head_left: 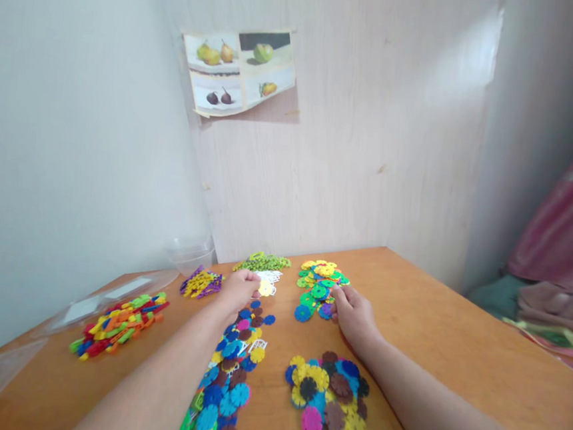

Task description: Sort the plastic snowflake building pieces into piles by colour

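Observation:
My left hand is closed in a pinch on a yellow notched disc, above a small heap of white plastic pieces. My right hand is closed at the right edge of a pile of green, yellow and blue notched discs; what its fingertips hold, if anything, is hidden. Beneath my left forearm runs a long spread of mixed discs, with a few white pieces among them. Between my forearms lies another pile of yellow, brown, blue and black discs.
On the wooden table, green pieces lie at the back, purple and yellow pieces further left. Bright mixed pieces sit near flat clear bags. A clear tub stands by the wall, below a fruit picture.

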Available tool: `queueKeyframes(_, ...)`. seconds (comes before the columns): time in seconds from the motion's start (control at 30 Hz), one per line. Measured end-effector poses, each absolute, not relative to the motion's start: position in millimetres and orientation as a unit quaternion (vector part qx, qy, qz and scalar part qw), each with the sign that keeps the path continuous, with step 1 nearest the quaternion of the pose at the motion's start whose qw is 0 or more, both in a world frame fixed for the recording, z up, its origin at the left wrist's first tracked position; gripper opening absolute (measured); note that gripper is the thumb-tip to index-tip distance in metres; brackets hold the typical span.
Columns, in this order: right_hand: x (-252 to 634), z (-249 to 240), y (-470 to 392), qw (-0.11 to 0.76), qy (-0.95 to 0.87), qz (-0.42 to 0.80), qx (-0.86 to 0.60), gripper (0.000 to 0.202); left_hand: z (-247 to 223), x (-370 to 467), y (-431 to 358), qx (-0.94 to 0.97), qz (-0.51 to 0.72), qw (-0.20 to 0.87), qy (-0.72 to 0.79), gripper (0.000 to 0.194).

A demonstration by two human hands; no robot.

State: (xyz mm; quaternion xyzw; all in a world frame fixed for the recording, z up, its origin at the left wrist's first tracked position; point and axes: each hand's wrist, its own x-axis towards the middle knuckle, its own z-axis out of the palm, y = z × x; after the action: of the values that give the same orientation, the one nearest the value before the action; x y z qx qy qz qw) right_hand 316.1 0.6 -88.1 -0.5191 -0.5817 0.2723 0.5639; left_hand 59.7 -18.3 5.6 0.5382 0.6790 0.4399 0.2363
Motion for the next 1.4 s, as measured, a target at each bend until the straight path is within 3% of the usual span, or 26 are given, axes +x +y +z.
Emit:
queueKeyframes(0.23, 316, -89, 3, 0.578, -0.56, 0.273, -0.527, 0.045, -15, 138, -26, 0.578, 0.422, 0.322, 0.62, 0.009)
queueKeyframes(0.53, 317, -86, 3, 0.584, -0.555, 0.254, -0.535, 0.039, -46, 183, -10, 0.587, 0.422, 0.319, 0.613, 0.01)
queueKeyframes(0.9, 312, -79, -4, 0.559, -0.543, 0.346, -0.523, 0.04, -57, 175, -7, 0.593, 0.415, 0.333, 0.604, 0.021)
queueKeyframes(1.03, 312, -81, -4, 0.563, -0.548, 0.348, -0.511, 0.039, -55, 174, -13, 0.6, 0.419, 0.328, 0.597, 0.016)
queueKeyframes(1.4, 315, -86, 0, 0.566, -0.558, 0.322, -0.514, 0.041, -18, 112, -21, 0.634, 0.388, 0.261, 0.616, 0.012)
